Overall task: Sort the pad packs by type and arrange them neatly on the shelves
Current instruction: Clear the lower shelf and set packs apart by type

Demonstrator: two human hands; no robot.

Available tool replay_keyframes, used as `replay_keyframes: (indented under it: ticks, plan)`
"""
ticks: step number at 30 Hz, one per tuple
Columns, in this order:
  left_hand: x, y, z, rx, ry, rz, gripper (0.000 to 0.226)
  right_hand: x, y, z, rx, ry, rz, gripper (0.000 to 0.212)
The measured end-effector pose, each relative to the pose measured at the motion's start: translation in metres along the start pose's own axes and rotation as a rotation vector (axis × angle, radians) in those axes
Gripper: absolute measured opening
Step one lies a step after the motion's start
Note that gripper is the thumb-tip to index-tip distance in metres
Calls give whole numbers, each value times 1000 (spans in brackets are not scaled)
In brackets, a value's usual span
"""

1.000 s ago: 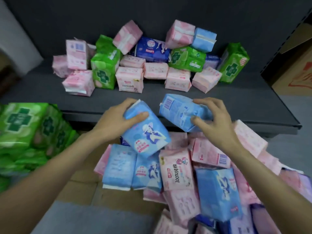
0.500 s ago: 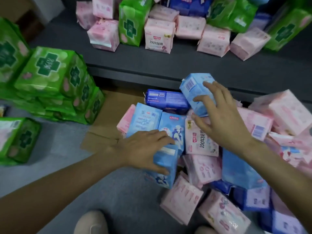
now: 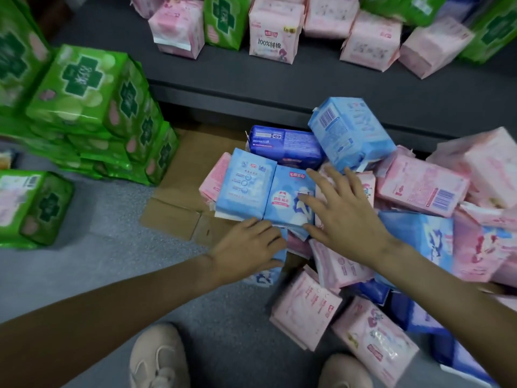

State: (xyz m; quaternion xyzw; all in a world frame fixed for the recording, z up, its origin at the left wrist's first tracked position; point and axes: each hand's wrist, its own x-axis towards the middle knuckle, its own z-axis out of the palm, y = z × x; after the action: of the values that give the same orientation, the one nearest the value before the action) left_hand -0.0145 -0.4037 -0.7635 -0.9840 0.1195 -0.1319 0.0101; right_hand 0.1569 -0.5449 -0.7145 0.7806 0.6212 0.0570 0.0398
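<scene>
A heap of pink, light blue and dark blue pad packs lies on the floor below the grey shelf (image 3: 279,85). My left hand (image 3: 246,247) grips a light blue pack (image 3: 264,277) at the heap's front edge, and most of that pack is hidden under the hand. My right hand (image 3: 344,217) hovers with fingers spread over two light blue packs (image 3: 246,183) standing side by side. Behind it a tilted light blue pack (image 3: 352,133) lies free on the heap beside a dark blue pack (image 3: 285,147).
Pink and green packs (image 3: 274,29) stand mixed on the shelf. A stack of green packs (image 3: 92,107) sits on the floor at left, with one more (image 3: 30,205) nearer. Flattened cardboard (image 3: 181,191) lies under the heap. My shoes (image 3: 159,359) show at the bottom.
My right hand let go of the tilted light blue pack and drew back toward me with fingers spread. My left hand stays on its pack at the heap's front.
</scene>
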Motion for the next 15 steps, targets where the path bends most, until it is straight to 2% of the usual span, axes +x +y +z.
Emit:
replay_keyframes:
  ticks: [2, 5, 10, 13, 15]
  plan:
    - [9, 8, 3, -115, -13, -29, 33, 0, 1, 0, -3, 17, -9, 53]
    - [12, 10, 5, -231, -104, -41, 43, -2, 4, -1, -9, 2, -18, 54]
    - [0, -5, -12, -319, -211, 102, 39, -2, 5, -7, 57, 26, -61, 50]
    - [13, -28, -30, -299, -152, 122, 31, 6, 14, -23, 159, 139, -113, 34]
    - [35, -55, -49, -285, -93, 77, 29, 19, 27, -41, 231, 179, -125, 34]
